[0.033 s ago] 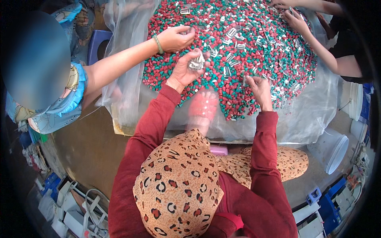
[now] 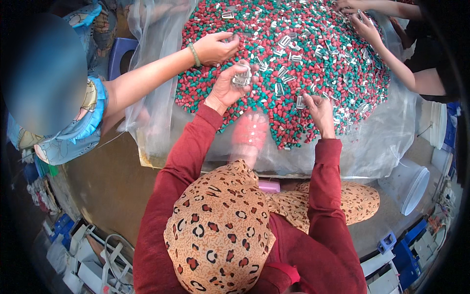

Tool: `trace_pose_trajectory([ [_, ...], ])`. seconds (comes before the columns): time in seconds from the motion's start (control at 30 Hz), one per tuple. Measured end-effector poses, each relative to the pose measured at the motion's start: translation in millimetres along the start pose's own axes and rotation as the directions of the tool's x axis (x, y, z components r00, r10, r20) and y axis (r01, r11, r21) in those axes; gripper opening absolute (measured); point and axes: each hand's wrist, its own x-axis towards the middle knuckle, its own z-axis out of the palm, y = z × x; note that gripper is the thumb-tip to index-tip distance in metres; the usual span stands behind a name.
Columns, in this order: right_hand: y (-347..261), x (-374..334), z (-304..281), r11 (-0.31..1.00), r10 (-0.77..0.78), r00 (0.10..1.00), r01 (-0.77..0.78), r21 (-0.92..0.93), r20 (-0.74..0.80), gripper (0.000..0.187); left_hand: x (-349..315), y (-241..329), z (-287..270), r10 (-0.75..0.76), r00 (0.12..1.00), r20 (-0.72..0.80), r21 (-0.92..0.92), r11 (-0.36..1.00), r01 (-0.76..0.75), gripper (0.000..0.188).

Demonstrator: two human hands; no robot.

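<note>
My left hand (image 2: 228, 87), palm turned up and fingers curled, holds a small bunch of white slotted plastic pieces (image 2: 241, 78) above the pile. Over the pile's near edge, my right hand (image 2: 319, 109) pinches one flat white slotted plastic piece (image 2: 299, 102) between thumb and fingers. Below both hands spreads a wide pile of small red and green pieces (image 2: 289, 120), with white bits mixed in. Several more slotted pieces lie loose on it, such as one white slotted piece (image 2: 279, 89) between my hands.
At the left, a co-worker's hand (image 2: 220, 47) with a green bracelet reaches close to my left hand. Another person's hands (image 2: 366, 28) work at the far right. Translucent sheeting (image 2: 196, 147) lies under the pile. A white bucket (image 2: 406, 186) stands to the right; a pink sandal (image 2: 249, 132) shows below.
The slotted piece in my right hand has turned, so its flat slotted face now shows instead of its thin edge. My left hand has barely moved.
</note>
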Motion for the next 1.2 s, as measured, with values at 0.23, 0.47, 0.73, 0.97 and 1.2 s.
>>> trace_pose_trajectory([
  [0.23,-25.6,-1.3,32.3,0.979,-0.085,0.995,0.074,0.192,0.050,0.031,5.4,21.5,20.3,0.098,0.981,0.167,0.255,0.957,-0.139,0.024],
  [0.47,-65.8,64.5,83.3,0.961,-0.182,0.982,0.168,-0.221,-0.044,0.037,14.3,43.8,15.9,0.135,0.970,0.200,0.197,0.965,-0.175,0.043],
  [0.73,-57.9,81.8,118.2,0.960,-0.275,0.960,0.276,0.034,-0.048,0.027,-50.2,4.3,-8.1,-0.191,0.980,0.053,0.525,0.840,0.135,0.024],
  [0.97,-54.2,35.3,67.3,0.817,-0.055,0.998,0.046,0.575,-0.002,0.029,-45.4,1.2,-2.7,-0.111,0.992,-0.059,0.635,0.762,0.123,0.027],
  [1.2,-48.0,8.5,3.8,-0.079,-0.158,0.966,-0.218,0.973,0.204,0.020,-31.8,18.5,62.2,0.054,0.991,0.124,0.948,0.288,-0.134,0.024],
])
